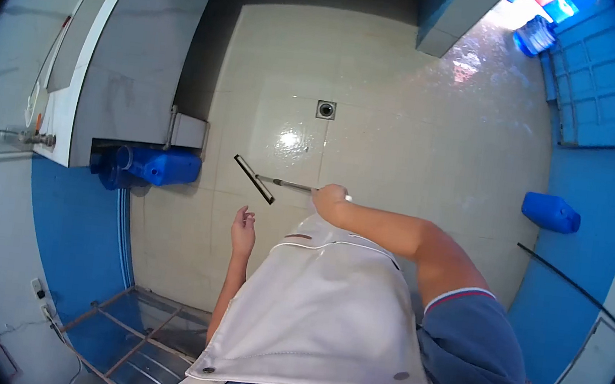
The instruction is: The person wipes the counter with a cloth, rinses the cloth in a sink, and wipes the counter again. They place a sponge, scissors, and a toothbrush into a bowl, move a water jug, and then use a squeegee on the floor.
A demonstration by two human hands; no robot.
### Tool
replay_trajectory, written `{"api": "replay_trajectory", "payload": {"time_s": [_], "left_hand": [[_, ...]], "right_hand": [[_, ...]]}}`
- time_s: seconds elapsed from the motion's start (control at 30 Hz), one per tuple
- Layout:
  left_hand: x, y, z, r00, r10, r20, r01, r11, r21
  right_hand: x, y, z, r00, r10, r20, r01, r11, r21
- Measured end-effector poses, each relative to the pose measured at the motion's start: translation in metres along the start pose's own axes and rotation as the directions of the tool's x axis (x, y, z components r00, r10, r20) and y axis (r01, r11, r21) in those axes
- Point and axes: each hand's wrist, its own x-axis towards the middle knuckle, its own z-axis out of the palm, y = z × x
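A floor squeegee [254,179] rests its long black-edged blade at a slant on the wet tiles, ahead of my body. Its metal pole runs back to my right hand [330,202], which is closed around the upper end in front of my white apron [325,300]. My left hand [243,232] hangs free at the left of the apron, fingers loosely bent and apart, holding nothing. The squeegee blade is the thing nearest to it.
A square floor drain [326,110] lies ahead. At left, blue jugs [162,166] sit below a tiled counter [140,59]; a metal rack [140,328] stands near left. Along the right wall are a blue jug [551,213] and a dark pole [577,289]. A blue door [609,75] stands beyond.
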Motion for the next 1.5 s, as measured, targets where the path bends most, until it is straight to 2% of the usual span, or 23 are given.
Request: {"api": "replay_trajectory", "payload": {"time_s": [0.07,0.13,0.23,0.27,0.33,0.37,0.47,0.57,0.63,0.7,0.73,0.87,0.93,0.97,1.0,1.03,1.07,1.1,1.13,1.17,1.3,1.43,1.5], "left_hand": [[0.001,-0.002,-0.006,0.997,-0.022,-0.068,0.018,0.998,-0.053],[0.006,-0.012,-0.013,0.998,-0.030,-0.062,0.025,0.996,-0.086],[0.018,-0.027,-0.023,0.997,-0.053,-0.057,0.046,0.992,-0.114],[0.023,-0.030,-0.029,0.996,-0.069,-0.057,0.062,0.993,-0.105],[0.029,-0.029,-0.035,0.994,-0.091,-0.054,0.084,0.990,-0.111],[0.034,-0.027,-0.035,0.992,-0.114,-0.058,0.106,0.987,-0.121],[0.049,-0.029,-0.034,0.992,-0.128,-0.013,0.127,0.990,-0.060],[0.062,-0.026,-0.027,0.993,-0.112,0.041,0.112,0.994,0.010],[0.071,-0.025,-0.020,0.995,-0.088,0.056,0.085,0.995,0.050],[0.076,-0.030,-0.029,0.995,-0.066,0.074,0.057,0.992,0.114],[0.077,-0.032,-0.031,0.993,-0.083,0.078,0.074,0.992,0.104],[0.081,-0.024,-0.039,0.989,-0.115,0.096,0.107,0.991,0.082],[0.084,-0.016,-0.039,0.990,-0.108,0.095,0.106,0.994,0.029],[0.087,-0.011,-0.040,0.990,-0.108,0.092,0.110,0.994,-0.018],[0.092,-0.007,-0.041,0.991,-0.096,0.097,0.098,0.995,-0.017],[0.097,-0.004,-0.040,0.991,-0.058,0.119,0.061,0.998,-0.021],[0.104,0.001,-0.036,0.990,-0.018,0.137,0.022,0.999,-0.031],[0.110,0.010,-0.031,0.990,-0.008,0.139,0.013,0.999,-0.037],[0.115,0.022,-0.029,0.991,-0.012,0.132,0.016,0.999,-0.033],[0.117,0.034,-0.028,0.991,-0.020,0.131,0.023,1.000,-0.021],[0.125,0.091,-0.012,0.994,-0.027,0.109,0.031,0.999,-0.037],[0.149,0.107,0.017,0.990,-0.072,0.125,0.082,0.993,-0.083],[0.163,0.114,0.034,0.985,-0.078,0.157,0.093,0.991,-0.096]], "right_hand": [[0.006,-0.004,0.012,0.995,0.095,-0.010,-0.092,0.987,0.135],[-0.038,0.031,-0.006,1.000,0.012,0.010,-0.013,0.993,0.120],[-0.073,0.097,0.024,0.995,0.097,0.038,-0.096,0.995,-0.006],[-0.091,0.125,0.033,0.990,0.142,0.025,-0.142,0.990,-0.013],[-0.139,0.168,0.027,0.946,0.297,0.127,-0.303,0.953,0.026],[-0.159,0.193,0.039,0.943,0.326,0.068,-0.325,0.945,-0.028],[-0.196,0.258,0.054,0.876,0.481,0.044,-0.480,0.877,-0.033],[-0.200,0.305,0.050,0.826,0.562,-0.047,-0.563,0.826,-0.031],[-0.195,0.320,0.042,0.794,0.599,-0.100,-0.604,0.797,-0.025],[-0.184,0.307,0.041,0.747,0.627,-0.220,-0.640,0.768,0.019],[-0.187,0.297,0.044,0.741,0.636,-0.216,-0.645,0.763,0.032],[-0.217,0.218,-0.014,0.883,0.404,-0.238,-0.419,0.908,-0.016],[-0.195,0.174,-0.026,0.926,0.205,-0.318,-0.243,0.966,-0.083],[-0.165,0.155,-0.026,0.936,0.175,-0.304,-0.182,0.983,0.007],[-0.137,0.129,-0.043,0.966,0.192,-0.171,-0.178,0.980,0.095],[-0.107,0.103,-0.060,0.973,0.132,-0.189,-0.096,0.978,0.187],[-0.044,0.091,-0.032,0.982,0.047,-0.181,-0.019,0.988,0.155],[-0.004,0.072,-0.035,0.975,0.003,-0.221,0.030,0.988,0.148],[0.021,0.059,-0.065,0.995,-0.049,-0.091,0.056,0.996,0.076],[0.051,0.058,-0.072,0.995,-0.046,-0.085,0.057,0.990,0.129],[0.100,0.113,-0.078,1.000,-0.010,0.014,0.008,0.996,0.093],[0.043,0.240,-0.087,0.990,0.137,0.022,-0.139,0.981,0.132],[0.013,0.307,-0.072,0.979,0.199,-0.054,-0.191,0.973,0.127]]}}
